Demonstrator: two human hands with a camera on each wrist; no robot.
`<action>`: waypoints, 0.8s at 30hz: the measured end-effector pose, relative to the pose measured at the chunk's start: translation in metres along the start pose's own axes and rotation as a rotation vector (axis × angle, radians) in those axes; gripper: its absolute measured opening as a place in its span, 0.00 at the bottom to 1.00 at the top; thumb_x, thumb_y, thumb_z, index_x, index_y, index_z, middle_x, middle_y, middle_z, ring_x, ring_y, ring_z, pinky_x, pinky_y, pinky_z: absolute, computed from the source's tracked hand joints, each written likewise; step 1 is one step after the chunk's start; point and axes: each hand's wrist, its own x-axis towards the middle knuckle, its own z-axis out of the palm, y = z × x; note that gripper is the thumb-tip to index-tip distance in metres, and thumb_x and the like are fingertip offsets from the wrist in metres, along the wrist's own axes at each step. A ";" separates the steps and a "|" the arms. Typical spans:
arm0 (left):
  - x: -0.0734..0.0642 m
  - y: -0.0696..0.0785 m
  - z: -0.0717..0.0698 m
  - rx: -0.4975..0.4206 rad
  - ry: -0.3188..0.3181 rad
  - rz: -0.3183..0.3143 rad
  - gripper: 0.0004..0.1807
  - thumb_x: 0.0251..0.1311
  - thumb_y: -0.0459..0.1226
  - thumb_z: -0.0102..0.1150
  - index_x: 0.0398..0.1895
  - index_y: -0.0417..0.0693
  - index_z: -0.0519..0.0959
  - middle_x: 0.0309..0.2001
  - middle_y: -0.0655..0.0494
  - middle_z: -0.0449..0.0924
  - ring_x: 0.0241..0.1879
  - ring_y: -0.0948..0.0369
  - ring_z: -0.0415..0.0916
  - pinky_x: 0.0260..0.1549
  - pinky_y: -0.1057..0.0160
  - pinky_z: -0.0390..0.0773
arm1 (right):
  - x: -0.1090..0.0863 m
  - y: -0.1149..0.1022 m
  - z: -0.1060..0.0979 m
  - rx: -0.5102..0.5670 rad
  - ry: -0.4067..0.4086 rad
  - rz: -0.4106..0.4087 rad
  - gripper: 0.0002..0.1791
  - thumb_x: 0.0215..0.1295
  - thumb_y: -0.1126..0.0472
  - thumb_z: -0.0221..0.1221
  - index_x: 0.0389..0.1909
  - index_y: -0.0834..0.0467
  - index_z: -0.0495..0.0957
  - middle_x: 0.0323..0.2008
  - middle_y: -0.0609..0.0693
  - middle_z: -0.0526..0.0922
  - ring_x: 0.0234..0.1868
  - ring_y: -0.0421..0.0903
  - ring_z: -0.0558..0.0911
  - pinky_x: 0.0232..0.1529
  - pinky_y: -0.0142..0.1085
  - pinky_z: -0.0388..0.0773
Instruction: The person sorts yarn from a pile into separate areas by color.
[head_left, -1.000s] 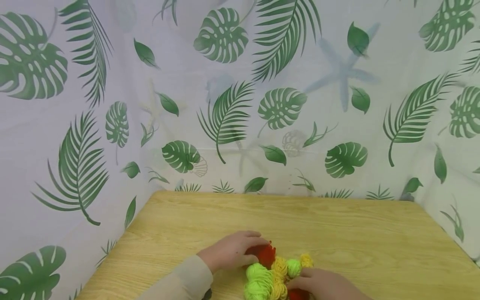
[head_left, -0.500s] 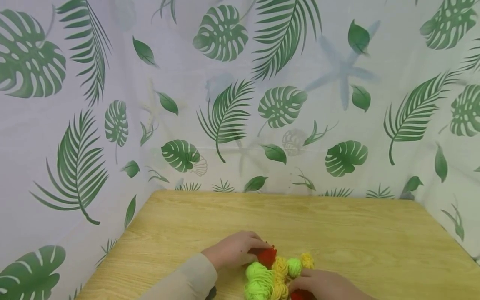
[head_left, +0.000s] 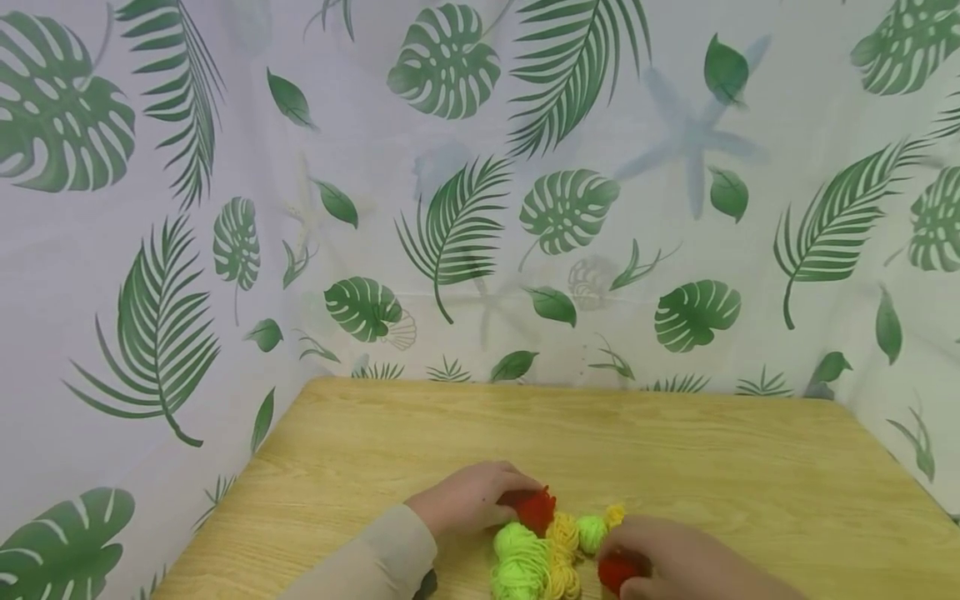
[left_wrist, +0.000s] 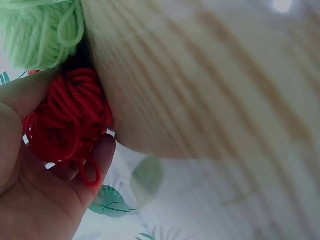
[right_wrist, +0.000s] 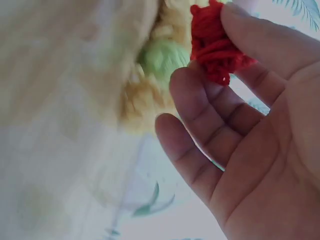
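Red yarn ball (head_left: 621,569) is pinched between the thumb and fingertips of the right hand (head_left: 682,546), whose outer fingers stand apart from it. Across from it, the left hand (head_left: 472,497) has thumb and fingers curled round a second red ball (head_left: 536,512), a loose loop (left_wrist: 92,185) lying over one finger. Just beside the left thumb, on the person's side, sits bright green yarn (head_left: 519,562); yellow yarn (head_left: 562,554) touches it, between the two hands. Right by the right fingertips is a small green ball (head_left: 592,533), and past the knuckles a small yellow ball (head_left: 615,514), partly hidden. Farther out stretch the wooden table (head_left: 375,433) and a leaf-printed cloth (head_left: 480,133).
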 end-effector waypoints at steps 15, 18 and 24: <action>-0.002 0.008 -0.003 -0.054 -0.004 -0.113 0.29 0.66 0.41 0.67 0.70 0.58 0.73 0.61 0.66 0.77 0.59 0.66 0.73 0.59 0.64 0.72 | -0.007 0.053 -0.060 -0.070 0.277 0.015 0.20 0.68 0.49 0.65 0.57 0.53 0.79 0.44 0.41 0.82 0.39 0.37 0.80 0.38 0.36 0.79; -0.001 0.008 -0.003 -0.048 -0.004 -0.116 0.28 0.66 0.41 0.67 0.69 0.58 0.74 0.60 0.66 0.77 0.59 0.67 0.73 0.59 0.64 0.72 | -0.007 0.065 -0.065 -0.081 0.314 0.064 0.21 0.68 0.51 0.66 0.57 0.54 0.79 0.45 0.43 0.83 0.41 0.40 0.80 0.39 0.38 0.79; -0.001 0.008 -0.001 -0.053 0.000 -0.125 0.27 0.65 0.42 0.67 0.68 0.58 0.75 0.59 0.67 0.77 0.58 0.67 0.73 0.59 0.64 0.72 | -0.003 0.086 -0.070 -0.072 0.353 0.130 0.22 0.68 0.54 0.66 0.59 0.57 0.78 0.46 0.49 0.85 0.45 0.47 0.82 0.44 0.47 0.79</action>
